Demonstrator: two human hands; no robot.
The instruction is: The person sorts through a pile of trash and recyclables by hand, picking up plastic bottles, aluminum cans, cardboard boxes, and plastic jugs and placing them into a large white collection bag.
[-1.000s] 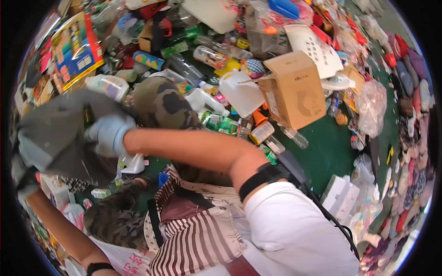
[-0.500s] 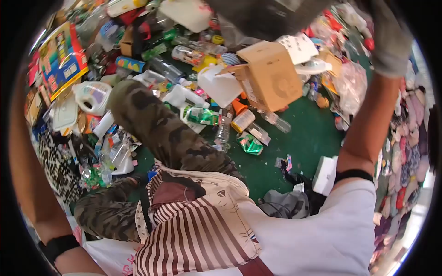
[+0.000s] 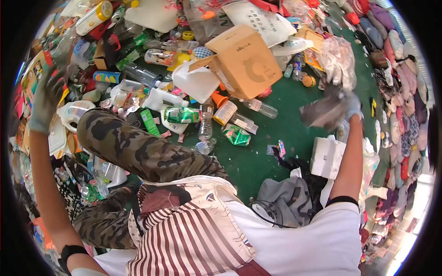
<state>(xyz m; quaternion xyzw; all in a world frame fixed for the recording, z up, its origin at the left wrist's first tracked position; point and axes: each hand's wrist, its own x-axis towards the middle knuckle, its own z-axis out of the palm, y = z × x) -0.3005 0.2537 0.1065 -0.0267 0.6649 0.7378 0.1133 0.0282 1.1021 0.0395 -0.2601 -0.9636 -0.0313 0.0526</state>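
My left hand (image 3: 47,99), in a grey glove with dark fingertips, is raised at the left. Its fingers are apart and nothing shows in them, above a white jug with a handle (image 3: 76,114). On the right, my right hand (image 3: 351,105), also gloved, is at a dark, motion-blurred item (image 3: 324,108) over the green floor. The fingers there are smeared and partly hidden. Just beyond that hand is a clear plastic bag (image 3: 337,57); a white foam box (image 3: 327,157) sits nearer to me.
A cardboard box (image 3: 246,62) stands among bottles and cans. An orange cone (image 3: 219,100), a crushed green can (image 3: 237,135) and a grey cloth bag (image 3: 287,198) lie on the green floor (image 3: 276,119). Rolled textiles (image 3: 405,110) are stacked at the right.
The dark item has come down from the top of the view to the right, with my right hand lower beside it. My left hand has come into view. The camera view has shifted.
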